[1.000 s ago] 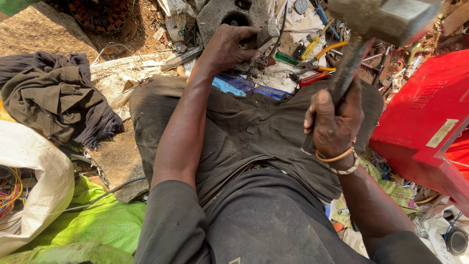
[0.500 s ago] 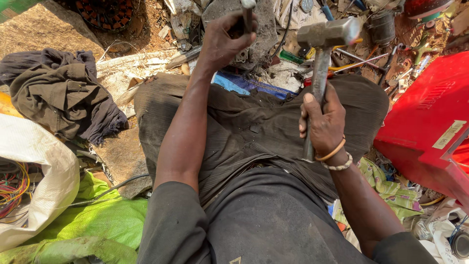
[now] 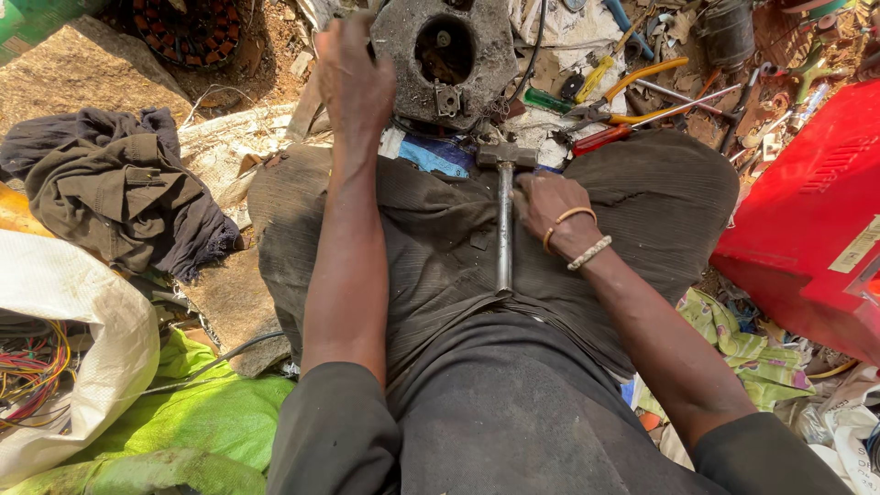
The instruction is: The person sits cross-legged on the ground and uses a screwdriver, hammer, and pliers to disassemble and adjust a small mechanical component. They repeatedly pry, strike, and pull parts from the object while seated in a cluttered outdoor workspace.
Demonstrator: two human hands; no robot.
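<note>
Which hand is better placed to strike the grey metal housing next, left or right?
Right, probably. The right hand grips the hammer by its metal handle, head close to the grey metal housing. The left hand is occupied, gripping the housing's edge.

1. Grey housing (image 3: 446,57), dirt-crusted
2. Dull silver hammer (image 3: 504,211)
3. Bright red case (image 3: 807,220)
4. Yellow-handled pliers (image 3: 632,92)
5. Lime green sheet (image 3: 197,422)
6. White sack (image 3: 82,321)
7. Dark olive jacket (image 3: 119,188)
8. Green floral cloth (image 3: 742,339)
</note>
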